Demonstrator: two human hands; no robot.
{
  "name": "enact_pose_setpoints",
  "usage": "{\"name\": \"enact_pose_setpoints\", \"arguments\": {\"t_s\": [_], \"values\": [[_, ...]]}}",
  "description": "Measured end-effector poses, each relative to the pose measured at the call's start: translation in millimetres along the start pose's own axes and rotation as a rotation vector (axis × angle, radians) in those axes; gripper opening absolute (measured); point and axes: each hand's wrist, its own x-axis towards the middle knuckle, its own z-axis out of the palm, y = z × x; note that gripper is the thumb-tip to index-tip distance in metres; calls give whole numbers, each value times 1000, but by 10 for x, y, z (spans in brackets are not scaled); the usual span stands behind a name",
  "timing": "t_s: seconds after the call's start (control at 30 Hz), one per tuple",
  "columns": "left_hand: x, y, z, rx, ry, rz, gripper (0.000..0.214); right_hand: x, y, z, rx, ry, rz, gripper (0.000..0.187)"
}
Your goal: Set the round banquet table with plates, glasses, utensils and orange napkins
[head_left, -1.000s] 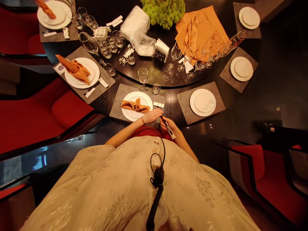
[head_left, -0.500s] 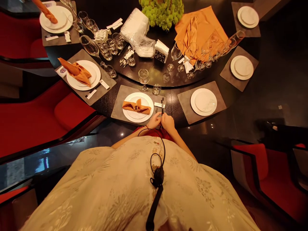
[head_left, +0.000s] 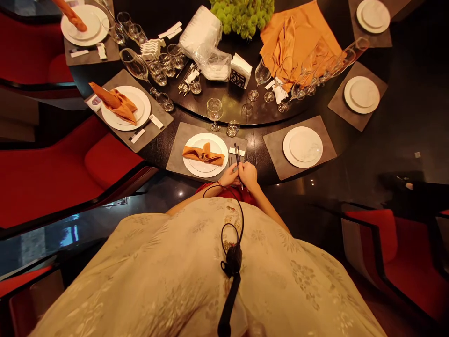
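Observation:
A pair of dark chopsticks (head_left: 236,150) stands up between my hands at the table's front edge, tips toward the chopstick rest. My right hand (head_left: 248,174) is closed round them from the right. From the left, the curled fingers of my left hand (head_left: 228,176) meet the chopsticks beside the right fingers; part of its grip is hidden. Just beyond lies the white chopstick rest (head_left: 242,152) on a grey placemat (head_left: 174,157). Left of it, a white plate (head_left: 187,167) bears a folded orange napkin (head_left: 206,153). A stemmed glass (head_left: 214,112) and a small tumbler (head_left: 232,128) stand behind.
On the raised dark turntable (head_left: 224,114) are glasses, a plastic-wrapped white stack (head_left: 201,35), a napkin holder (head_left: 240,75), orange cloths (head_left: 294,42) and green foliage (head_left: 243,16). More plates (head_left: 302,147) sit on placemats around the table. Red chairs (head_left: 63,173) flank me.
The view has shifted slightly, so the table appears a little further right. The chopsticks now lean slightly apart and tilted, still at my hands.

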Motion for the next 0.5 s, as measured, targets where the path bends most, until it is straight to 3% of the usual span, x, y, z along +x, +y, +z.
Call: {"name": "enact_pose_setpoints", "arguments": {"t_s": [0.1,0.3,0.5], "values": [[-20,29,-29,-28,-7,-42,73,6,7,25,-57,6,14,39],[-54,97,-116,-9,-142,-68,84,15,133,39,-16,29,-129,40],[-96,152,-77,-34,-159,-117,84,22,235,66,72,43,-142,41]]}}
